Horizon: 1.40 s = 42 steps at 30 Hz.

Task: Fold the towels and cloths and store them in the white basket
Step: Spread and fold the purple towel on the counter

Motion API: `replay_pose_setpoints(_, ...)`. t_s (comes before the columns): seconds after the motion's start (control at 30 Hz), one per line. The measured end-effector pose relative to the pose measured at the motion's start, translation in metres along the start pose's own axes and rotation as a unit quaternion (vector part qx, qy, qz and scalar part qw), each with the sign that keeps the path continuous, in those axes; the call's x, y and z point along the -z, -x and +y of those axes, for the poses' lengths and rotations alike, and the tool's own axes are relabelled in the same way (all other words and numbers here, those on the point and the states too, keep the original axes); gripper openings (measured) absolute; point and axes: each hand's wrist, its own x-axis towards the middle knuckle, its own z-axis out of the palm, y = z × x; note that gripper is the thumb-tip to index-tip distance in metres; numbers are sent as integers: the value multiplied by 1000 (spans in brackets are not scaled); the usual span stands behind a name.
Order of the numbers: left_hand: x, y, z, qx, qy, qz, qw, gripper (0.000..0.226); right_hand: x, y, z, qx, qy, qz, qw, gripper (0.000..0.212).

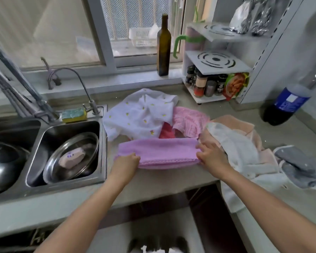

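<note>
Pinching each end of the lilac towel (159, 154) on the counter (153, 178) with your left hand (126, 162) and right hand (211, 155), you're mid-fold on one piece, the other cloths (140, 114) heaped unfolded behind, no basket on the counter.

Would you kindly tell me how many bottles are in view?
2: a dark glass bottle on the windowsill, and a blue-labelled plastic bottle on the counter at right. The spice jars aren't counted.
</note>
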Motion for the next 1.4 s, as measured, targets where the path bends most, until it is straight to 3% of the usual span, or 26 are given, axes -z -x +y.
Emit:
replay_pose_setpoints(0.1, -30, 20, 12, -14, -22, -51, 998, 7, -26, 20, -12, 50, -48, -73, 995, 30)
replay_pose_setpoints(0.17, -50, 24, 17, -21, -33, -67, 997, 19, -39, 29, -14, 52, -70, -87, 992, 28)
replay_pose_setpoints(0.27, -52, 20, 23, -83, 18, -19, 996, 34, -48, 34, -22, 24, -131, -61, 989, 24)
replay_pose_setpoints(0.33, -60, 14, 29, -157, 63, 51, 984, 31, -46, 31, -36, 0, -167, -27, 986, 23)
replay_pose_setpoints(0.43, -72, 8, 42, -212, 166, 45, 962, 23, -46, 22, -60, 19, -199, -42, 979, 17)
replay_pose_setpoints(0.53, -81, 9, 49, -183, 201, 33, 962, 23, -54, 15, -74, 30, -174, -59, 982, 16)
replay_pose_setpoints(0.63, -81, 7, 51, -174, 217, 22, 960, 32, -55, 11, -77, 11, -147, -70, 987, 28)
replay_pose_setpoints(0.73, -81, 4, 51, -147, 227, 15, 963, 26, -57, 11, -80, 1, -146, -56, 988, 33)
replay_pose_setpoints(0.83, -82, 3, 49, -120, 284, 14, 951, 4, -56, 15, -79, -8, -183, -55, 982, 12)
replay_pose_setpoints(0.87, -82, 3, 46, -122, 304, 4, 945, 10, -57, 18, -76, 3, -190, -57, 980, 1)
replay_pose_setpoints(1.0, -76, 5, 33, -135, 290, -41, 947, 38, -49, 23, -63, 28, -227, -80, 970, 28)
replay_pose_setpoints(1.07, -71, 3, 35, -104, 282, 47, 953, 34, -46, 15, -62, 22, -218, -29, 975, 32)
replay_pose_setpoints(1.13, -69, -8, 42, -64, 313, 138, 937, 25, -49, -1, -66, -1, -184, 25, 983, 33)
replay_pose_setpoints(1.2, -72, -24, 49, -39, 290, 155, 944, 38, -60, -25, -72, -33, -144, 25, 989, 43)
replay_pose_setpoints(1.3, -90, -38, 47, -32, 169, 79, 982, 62, -78, -47, -72, -52, -134, -53, 988, 60)
replay_pose_setpoints(1.4, -106, -24, 35, -33, 104, -39, 993, 87, -94, -21, -52, -82, -149, -141, 975, 75)
